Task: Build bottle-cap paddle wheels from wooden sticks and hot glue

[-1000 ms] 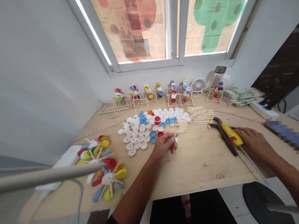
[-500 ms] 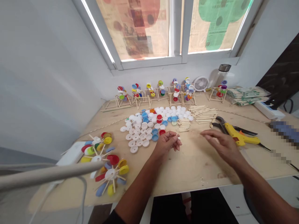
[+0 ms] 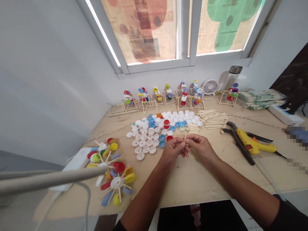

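My left hand (image 3: 175, 148) is closed in a pinch over the front middle of the table. Between its fingertips a short wooden stick (image 3: 185, 138) points upward. My right hand (image 3: 201, 147) meets it from the other side, thumb and forefinger pinching at the same stick. The fingers cover the lower end of the stick, so anything else held there is hidden. Just left of the hands lie white bottle caps (image 3: 145, 149), with blue and red ones among them. A small pile of short sticks (image 3: 192, 129) is right behind the fingertips.
A yellow glue gun (image 3: 252, 144) and black-handled pliers (image 3: 240, 144) lie at right. Longer sticks (image 3: 213, 119) are heaped behind. Wheels of sticks and coloured caps (image 3: 116, 183) sit front left, below a grey pole (image 3: 55, 179). Small stick frames (image 3: 150, 104) line the wall.
My right hand has come leftward from beside the glue gun to meet the left hand at the stick. The left hand stays nearly in place. The view has shifted slightly.
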`<state>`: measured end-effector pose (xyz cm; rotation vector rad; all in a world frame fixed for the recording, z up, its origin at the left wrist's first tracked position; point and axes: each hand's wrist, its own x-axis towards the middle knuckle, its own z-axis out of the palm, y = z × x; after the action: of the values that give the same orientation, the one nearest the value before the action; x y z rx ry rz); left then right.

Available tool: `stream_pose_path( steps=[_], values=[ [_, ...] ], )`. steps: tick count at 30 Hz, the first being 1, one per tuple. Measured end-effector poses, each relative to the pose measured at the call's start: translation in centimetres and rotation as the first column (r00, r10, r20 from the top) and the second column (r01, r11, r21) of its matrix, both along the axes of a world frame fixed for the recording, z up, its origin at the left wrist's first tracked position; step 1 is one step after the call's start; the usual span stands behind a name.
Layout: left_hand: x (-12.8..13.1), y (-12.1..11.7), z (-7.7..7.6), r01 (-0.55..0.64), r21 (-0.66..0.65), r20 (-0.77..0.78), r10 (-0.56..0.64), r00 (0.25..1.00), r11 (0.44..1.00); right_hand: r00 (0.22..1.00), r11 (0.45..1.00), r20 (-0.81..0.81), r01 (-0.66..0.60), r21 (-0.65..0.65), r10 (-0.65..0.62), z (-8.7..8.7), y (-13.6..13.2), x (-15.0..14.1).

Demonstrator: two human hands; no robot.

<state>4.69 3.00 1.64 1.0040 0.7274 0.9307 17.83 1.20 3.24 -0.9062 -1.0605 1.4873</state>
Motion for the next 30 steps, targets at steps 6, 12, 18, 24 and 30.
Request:
stream_pose_path(
  steps=[6,12,18,24,30],
  values=[
    [-0.2,-0.3,0.8,-0.104,0.134,-0.160,0.125,0.979,0.985,0.986,0.990,0.081,0.143,0.004,-0.143,-0.7,0.7,0.9],
    [-0.9,0.1,0.5,-0.307,0.340,-0.289,0.409,0.866,0.889,0.981,0.980,0.041,0.191,-0.046,-0.190,0.2,1.1,2.1],
    [-1.4,0.2,0.1,-0.060,0.674,-0.521,0.531,0.668,0.737,0.980,0.987,0.147,0.144,-0.074,-0.132,1.5,1.4,2.9],
    [-1.3,0.4,-0.1,0.252,0.789,-0.594,0.590,0.548,0.560,0.928,0.998,0.371,0.056,-0.026,-0.043,0.0,2.3,4.1],
    [-1.1,0.2,-0.5,0.371,0.725,-0.688,0.586,0.428,0.580,0.845,0.999,0.533,-0.054,0.008,0.042,-1.6,2.5,4.7]
  ],
)
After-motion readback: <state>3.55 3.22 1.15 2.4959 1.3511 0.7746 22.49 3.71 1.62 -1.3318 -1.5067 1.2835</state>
